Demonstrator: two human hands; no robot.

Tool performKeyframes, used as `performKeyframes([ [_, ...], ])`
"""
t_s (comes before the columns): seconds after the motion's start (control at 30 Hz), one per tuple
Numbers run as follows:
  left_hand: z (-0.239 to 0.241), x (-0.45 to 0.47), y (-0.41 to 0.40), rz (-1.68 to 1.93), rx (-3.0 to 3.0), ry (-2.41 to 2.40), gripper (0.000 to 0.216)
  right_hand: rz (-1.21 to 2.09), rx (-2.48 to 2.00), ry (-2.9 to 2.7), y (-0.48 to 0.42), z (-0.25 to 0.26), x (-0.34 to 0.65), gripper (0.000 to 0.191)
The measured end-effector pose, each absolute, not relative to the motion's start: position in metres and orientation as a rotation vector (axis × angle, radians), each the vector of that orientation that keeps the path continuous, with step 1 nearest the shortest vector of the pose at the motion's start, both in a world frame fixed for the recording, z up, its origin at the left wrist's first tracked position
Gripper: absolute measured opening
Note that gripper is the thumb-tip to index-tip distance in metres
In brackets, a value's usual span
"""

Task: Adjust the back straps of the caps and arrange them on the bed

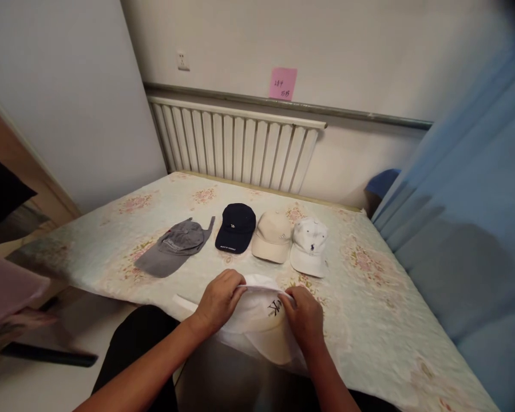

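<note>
A white cap with dark letters on its front is held near the bed's front edge, its brim turned toward me. My left hand pinches the cap's upper left edge between thumb and fingers. At the upper right, beside the lettering, my right hand grips the fabric the same way. A white strap sticks out past my left wrist. Beyond my hands lie a grey cap with its strap loose, a dark navy cap, a beige cap and a white cap with a small dark emblem.
The caps rest on a bed with a flowered cover. Behind it are a white radiator and a pipe along the wall. A blue curtain hangs at the right. At left, a pink cloth is partly visible.
</note>
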State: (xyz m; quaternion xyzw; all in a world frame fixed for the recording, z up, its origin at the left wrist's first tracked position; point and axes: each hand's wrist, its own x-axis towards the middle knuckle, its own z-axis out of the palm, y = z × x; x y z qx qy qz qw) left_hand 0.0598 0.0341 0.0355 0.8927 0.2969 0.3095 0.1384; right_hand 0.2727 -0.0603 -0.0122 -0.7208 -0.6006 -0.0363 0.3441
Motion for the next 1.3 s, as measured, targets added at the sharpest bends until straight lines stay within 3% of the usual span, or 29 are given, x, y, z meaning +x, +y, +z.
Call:
performKeyframes([
  [0.63, 0.029, 0.08, 0.052, 0.891, 2.55, 0.891, 0.012, 0.109, -1.861, -1.596, -0.049, -0.018, 0.287, 0.012],
  [1.3, 0.023, 0.073, 0.055, 0.908, 2.646, 0.803, 0.011, -0.058, -1.861, -1.754, -0.035, -0.01, 0.265, 0.019],
])
